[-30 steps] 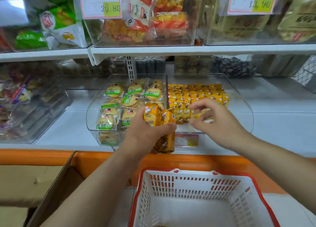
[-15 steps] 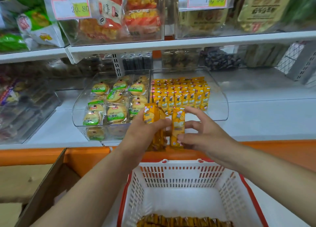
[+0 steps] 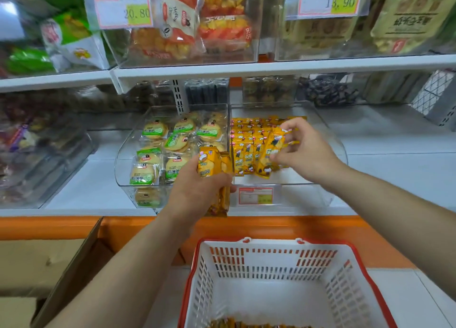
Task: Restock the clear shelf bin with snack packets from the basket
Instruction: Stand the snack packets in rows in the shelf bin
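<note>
Left hand (image 3: 195,192): fingers curling round a bundle of yellow packets (image 3: 209,166), holding it upright just in front of the clear bin (image 3: 308,196), at its middle divider.

Right hand (image 3: 304,152): thumb and fingertips pinching a single packet (image 3: 267,154), tilting it over the near end of the packet rows (image 3: 246,135) lying in the bin's right compartment.

Basket (image 3: 274,241): sitting nearest, loose packets (image 3: 237,324) showing at its bottom edge.

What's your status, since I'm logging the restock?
Left hand grips spare packets. Right hand pinches one packet over the bin. More in basket. Nothing blocking.
</note>
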Demonstrator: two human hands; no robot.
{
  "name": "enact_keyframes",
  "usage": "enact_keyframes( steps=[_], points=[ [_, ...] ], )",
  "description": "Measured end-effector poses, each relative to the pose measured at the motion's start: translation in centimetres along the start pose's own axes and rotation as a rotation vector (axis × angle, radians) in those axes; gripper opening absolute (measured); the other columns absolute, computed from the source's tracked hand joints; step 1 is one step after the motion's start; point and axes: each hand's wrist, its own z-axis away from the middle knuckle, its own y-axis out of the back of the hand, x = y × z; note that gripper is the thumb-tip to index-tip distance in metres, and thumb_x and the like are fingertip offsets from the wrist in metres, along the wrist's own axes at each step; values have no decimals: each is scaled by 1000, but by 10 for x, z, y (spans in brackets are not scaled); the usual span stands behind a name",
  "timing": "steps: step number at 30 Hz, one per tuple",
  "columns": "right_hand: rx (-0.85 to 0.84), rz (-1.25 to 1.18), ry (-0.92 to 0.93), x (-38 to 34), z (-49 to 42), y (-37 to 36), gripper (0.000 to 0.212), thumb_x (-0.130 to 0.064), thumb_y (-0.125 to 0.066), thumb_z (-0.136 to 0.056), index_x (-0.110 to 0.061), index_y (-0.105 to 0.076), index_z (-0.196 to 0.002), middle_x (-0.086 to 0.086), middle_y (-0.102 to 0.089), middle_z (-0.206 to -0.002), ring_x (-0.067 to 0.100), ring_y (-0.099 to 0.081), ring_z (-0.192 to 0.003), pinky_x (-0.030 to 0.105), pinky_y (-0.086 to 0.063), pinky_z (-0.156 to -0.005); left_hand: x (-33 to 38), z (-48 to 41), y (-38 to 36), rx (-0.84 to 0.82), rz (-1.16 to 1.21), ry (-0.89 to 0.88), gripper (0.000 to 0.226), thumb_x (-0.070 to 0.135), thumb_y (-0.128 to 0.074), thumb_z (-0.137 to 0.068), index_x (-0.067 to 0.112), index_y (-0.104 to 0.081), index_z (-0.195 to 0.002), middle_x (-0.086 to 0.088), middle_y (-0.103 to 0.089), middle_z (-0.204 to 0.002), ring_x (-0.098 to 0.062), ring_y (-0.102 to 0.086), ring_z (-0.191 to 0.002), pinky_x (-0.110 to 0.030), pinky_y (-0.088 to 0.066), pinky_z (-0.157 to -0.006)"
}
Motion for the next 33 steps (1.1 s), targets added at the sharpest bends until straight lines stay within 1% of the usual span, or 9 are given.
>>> enact_keyframes(
  steps=[3,7,9,12,15,21,25,29,33],
  points=[
    [-19,213,42,9,-41,-16,54,-14,-90,-68,-33,-48,-96,-6,-58,-93,16,-63,-67,28,-48,-56,-1,-2,9,12,-18,-4,11,10,-70,-90,14,-68,-100,-8,-79,-82,-27,-78,-81,-48,-65,-70],
    [-124,490,73,27,-79,-41,53,-19,-92,-66,-30,-49,-96,-3,-63,-86,16,-59,-74,27,-40,-56,-4,-2,20,30,-10,-2,13,14,-73,-90,19,-68,-100,-5,-79,-81,-18,-78,-74,-33,-62,-57],
    [-130,535,74,38,-90,-49,54,-19,-92,-66,-28,-49,-98,-8,-60,-83,8,-55,-70,25,-36,-53,-4,-2,23,25,-14,-4,14,16,-73,-90,20,-69,-102,-4,-79,-82,-17,-78,-75,-35,-63,-61],
    [-137,598,86,51,-99,-60,54,-20,-91,-68,-29,-48,-99,-5,-61,-88,15,-58,-75,27,-40,-55,-5,-4,27,30,0,-14,13,13,-73,-90,21,-71,-100,-3,-79,-81,-20,-78,-77,-39,-64,-65],
    [-120,672,140,58,-102,-64,55,-22,-89,-70,-31,-44,-100,-2,-63,-91,19,-59,-76,30,-42,-59,-7,-6,27,39,11,-13,14,10,-72,-90,23,-70,-94,-3,-79,-79,-20,-78,-75,-35,-63,-59],
    [-52,1023,247,63,-95,-63,55,-44,-82,-75,-30,-52,-119,0,-51,-113,20,-50,-89,30,-38,-60,-9,-9,20,29,-35,12,17,13,-71,-89,29,-67,-94,1,-78,-76,-16,-77,-71,-36,-62,-63],
    [-105,1013,194,60,-95,-64,58,-44,-78,-79,-28,-49,-126,2,-55,-121,26,-60,-102,34,-45,-67,-7,-9,13,26,-28,17,15,12,-72,-89,25,-67,-96,2,-77,-74,-14,-76,-69,-29,-60,-56],
    [-128,966,145,48,-87,-58,65,-46,-79,-78,-26,-47,-130,1,-56,-127,25,-60,-106,33,-44,-68,-3,-10,5,8,-13,32,17,11,-71,-89,22,-67,-102,-1,-78,-78,-18,-78,-75,-41,-63,-68],
    [-93,792,144,19,-58,-24,45,-43,-80,-77,-28,-57,-112,-5,-61,-107,15,-60,-91,31,-46,-67,-1,-12,-6,-17,23,68,17,14,-73,-89,19,-67,-104,-7,-78,-86,-24,-78,-79,-48,-63,-75]
  ],
)
